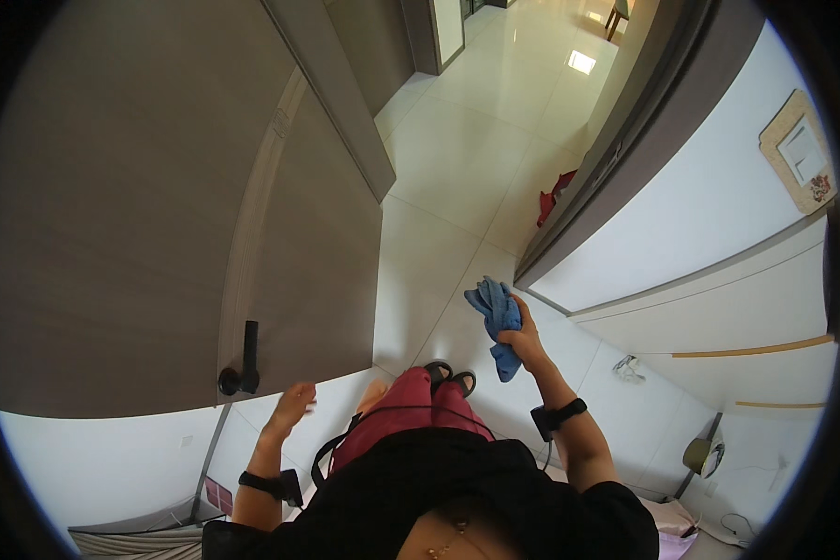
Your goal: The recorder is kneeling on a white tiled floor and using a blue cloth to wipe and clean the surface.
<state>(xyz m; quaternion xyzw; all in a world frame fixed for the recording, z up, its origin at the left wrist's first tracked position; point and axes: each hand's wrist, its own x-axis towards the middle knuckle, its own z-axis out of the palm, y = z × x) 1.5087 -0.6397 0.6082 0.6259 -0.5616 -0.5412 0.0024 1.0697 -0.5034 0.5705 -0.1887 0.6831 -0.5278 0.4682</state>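
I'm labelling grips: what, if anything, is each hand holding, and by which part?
The right hand holds a bunched blue cloth by its middle. The left hand holds nothing.

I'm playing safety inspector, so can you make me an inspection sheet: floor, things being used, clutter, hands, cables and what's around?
Surface: pale, glossy tiled floor.
Job's things: crumpled blue fabric cloth; brown, flat-panelled door standing open, with a black lever handle.
Clutter: crumpled whitish item on the floor, kind unclear; red item by the brown door frame, partly hidden.
Hands: right hand grips the cloth; left hand, near the handle, holds nothing seen.
Cables: thin dark cable at the boxy black wrist device on the right arm; thin black cord or strap across the dark-red trousers.
Surroundings: white wall with a beige, patterned switch plate.
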